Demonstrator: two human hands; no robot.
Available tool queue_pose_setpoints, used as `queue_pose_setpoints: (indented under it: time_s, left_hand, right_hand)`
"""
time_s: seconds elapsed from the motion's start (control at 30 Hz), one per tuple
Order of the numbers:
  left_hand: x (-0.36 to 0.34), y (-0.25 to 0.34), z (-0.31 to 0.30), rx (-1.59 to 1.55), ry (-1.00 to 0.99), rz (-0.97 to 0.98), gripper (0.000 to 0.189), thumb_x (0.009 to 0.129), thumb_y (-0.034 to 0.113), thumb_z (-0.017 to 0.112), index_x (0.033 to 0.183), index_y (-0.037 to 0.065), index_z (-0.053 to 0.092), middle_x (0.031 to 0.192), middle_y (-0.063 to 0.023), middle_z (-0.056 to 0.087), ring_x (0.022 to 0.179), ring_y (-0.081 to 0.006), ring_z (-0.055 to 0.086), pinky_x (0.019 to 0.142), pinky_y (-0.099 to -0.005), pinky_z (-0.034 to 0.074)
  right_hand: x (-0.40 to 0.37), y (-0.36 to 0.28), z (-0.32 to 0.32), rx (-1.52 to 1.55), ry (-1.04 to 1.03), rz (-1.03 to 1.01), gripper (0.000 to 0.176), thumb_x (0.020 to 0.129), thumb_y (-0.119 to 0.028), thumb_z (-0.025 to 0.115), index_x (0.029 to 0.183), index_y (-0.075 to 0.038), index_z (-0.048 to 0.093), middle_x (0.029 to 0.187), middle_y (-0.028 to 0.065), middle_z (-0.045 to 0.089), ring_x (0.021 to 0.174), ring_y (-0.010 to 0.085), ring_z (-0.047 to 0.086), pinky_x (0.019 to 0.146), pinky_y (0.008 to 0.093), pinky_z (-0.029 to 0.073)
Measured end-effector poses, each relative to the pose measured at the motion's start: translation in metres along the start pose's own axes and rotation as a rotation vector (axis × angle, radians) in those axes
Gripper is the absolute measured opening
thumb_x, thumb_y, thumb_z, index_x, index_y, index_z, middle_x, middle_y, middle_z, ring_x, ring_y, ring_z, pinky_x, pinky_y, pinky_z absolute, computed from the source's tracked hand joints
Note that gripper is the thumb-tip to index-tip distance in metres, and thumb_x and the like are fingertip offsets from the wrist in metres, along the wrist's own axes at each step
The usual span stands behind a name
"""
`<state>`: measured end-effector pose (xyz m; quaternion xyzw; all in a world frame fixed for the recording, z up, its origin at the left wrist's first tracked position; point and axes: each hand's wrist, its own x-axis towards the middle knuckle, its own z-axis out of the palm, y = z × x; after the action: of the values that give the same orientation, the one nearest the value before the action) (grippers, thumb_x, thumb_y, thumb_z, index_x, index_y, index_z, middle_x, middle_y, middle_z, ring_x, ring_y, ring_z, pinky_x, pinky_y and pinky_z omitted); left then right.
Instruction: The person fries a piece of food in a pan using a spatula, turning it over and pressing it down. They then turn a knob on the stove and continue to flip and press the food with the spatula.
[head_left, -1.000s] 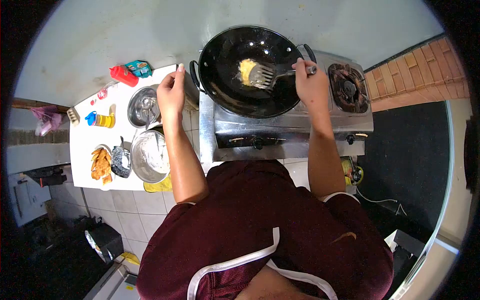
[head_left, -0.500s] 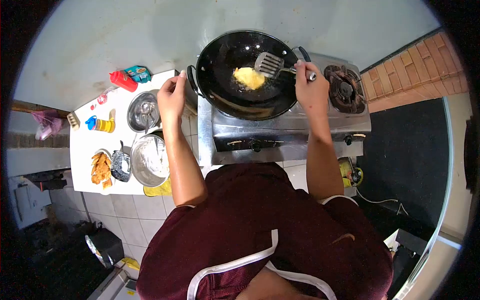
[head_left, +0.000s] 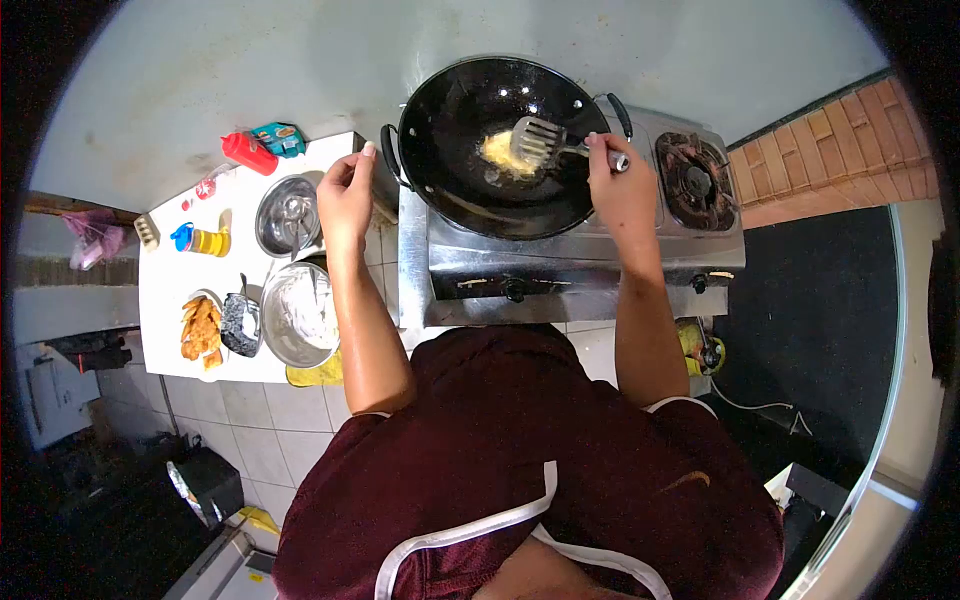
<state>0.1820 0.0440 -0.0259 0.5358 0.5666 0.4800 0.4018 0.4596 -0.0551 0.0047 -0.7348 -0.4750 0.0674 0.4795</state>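
- My spatula [head_left: 540, 143] has shifted since half a second ago, now overlapping the yellow food [head_left: 499, 153] in the wok [head_left: 450, 185]
- My right hand [head_left: 622, 185]: fingers clamped on it
- Left hand [head_left: 344, 198]: near the wok's rim (can't tell if fingers meet)

Two hands are in view: one left hand [head_left: 343, 200] and one right hand [head_left: 624, 190]. There is one black wok [head_left: 455, 190] with two side handles [head_left: 390, 158], one slotted spatula [head_left: 538, 142] and one yellow piece of food [head_left: 496, 152]. One stove [head_left: 415, 265] shows two knobs [head_left: 513, 290] and one uncovered burner [head_left: 697, 182]. The one white table [head_left: 165, 300] carries two metal bowls [head_left: 273, 318], one red bottle [head_left: 248, 152], one teal packet [head_left: 280, 140], one blue-capped yellow bottle [head_left: 208, 241], one dark speckled container [head_left: 240, 325] and one heap of golden-brown pieces [head_left: 201, 325], which overlap too much to count singly. One pinkish bag [head_left: 95, 238] hangs at far left.
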Motion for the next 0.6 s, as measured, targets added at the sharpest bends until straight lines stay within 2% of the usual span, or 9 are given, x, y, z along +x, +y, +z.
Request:
queue_pose_setpoints:
  time_s: [0.03,0.07,0.13,0.3,0.43,0.5,0.6]
  left_hand:
    - [-0.001,0.002,0.001,0.001,0.009,-0.002,0.033,0.086,0.029,0.065,0.09,-0.004,0.065,0.078,-0.0046,0.064,0.073,-0.0077,0.052,0.067,-0.0212,0.042]
    - [-0.002,0.004,0.001,0.002,0.016,-0.006,0.033,0.086,0.029,0.065,0.09,-0.004,0.065,0.078,-0.0043,0.063,0.072,-0.0075,0.052,0.067,-0.021,0.041]
    - [0.001,-0.001,0.002,-0.007,0.003,-0.007,0.033,0.086,0.029,0.065,0.09,-0.004,0.065,0.077,-0.004,0.063,0.071,-0.0075,0.052,0.066,-0.0209,0.041]
    - [0.003,-0.001,-0.001,-0.018,-0.004,-0.005,0.033,0.086,0.029,0.064,0.09,-0.004,0.065,0.077,-0.0038,0.063,0.071,-0.0075,0.051,0.066,-0.021,0.041]
    - [0.004,0.0,0.002,-0.023,0.0,-0.001,0.034,0.085,0.029,0.065,0.09,-0.004,0.065,0.079,-0.0048,0.064,0.072,-0.0079,0.052,0.067,-0.0212,0.042]
    - [0.005,0.0,0.003,-0.024,-0.008,0.005,0.034,0.085,0.029,0.065,0.09,-0.004,0.065,0.079,-0.0052,0.064,0.073,-0.008,0.053,0.068,-0.0212,0.042]
    - [0.007,-0.003,0.005,-0.037,-0.02,-0.001,0.034,0.085,0.03,0.065,0.09,-0.005,0.065,0.08,-0.0052,0.064,0.073,-0.0082,0.053,0.068,-0.0212,0.042]
  right_hand:
    - [0.001,-0.001,-0.001,0.0,-0.011,0.018,0.025,0.087,-0.027,0.058,0.086,-0.004,0.065,0.058,0.0058,0.058,0.051,0.0121,0.056,0.053,0.0269,0.042]
    - [0.001,0.0,0.002,-0.001,-0.01,0.018,0.025,0.087,-0.027,0.058,0.086,-0.004,0.065,0.058,0.0058,0.058,0.051,0.0121,0.056,0.053,0.0269,0.042]
    - [-0.002,0.003,0.008,0.051,-0.064,-0.023,0.022,0.086,-0.026,0.059,0.086,-0.005,0.064,0.066,0.0162,0.062,0.062,0.031,0.063,0.055,0.035,0.047]
    - [-0.002,0.002,0.0,0.063,-0.099,0.067,0.022,0.085,-0.026,0.06,0.085,-0.004,0.065,0.068,0.0172,0.062,0.063,0.0297,0.064,0.057,0.034,0.047]
    - [0.002,0.002,-0.003,0.013,-0.042,0.052,0.023,0.085,-0.025,0.061,0.086,-0.003,0.065,0.069,0.0175,0.063,0.064,0.0307,0.064,0.058,0.0337,0.047]
    - [-0.001,0.005,0.003,0.044,-0.075,-0.043,0.023,0.085,-0.025,0.06,0.087,-0.002,0.064,0.07,0.0172,0.063,0.066,0.0308,0.064,0.059,0.0335,0.047]
    - [-0.003,0.0,0.0,0.07,-0.101,0.043,0.023,0.086,-0.025,0.06,0.089,-0.003,0.064,0.072,0.0172,0.064,0.067,0.0303,0.064,0.06,0.0328,0.047]
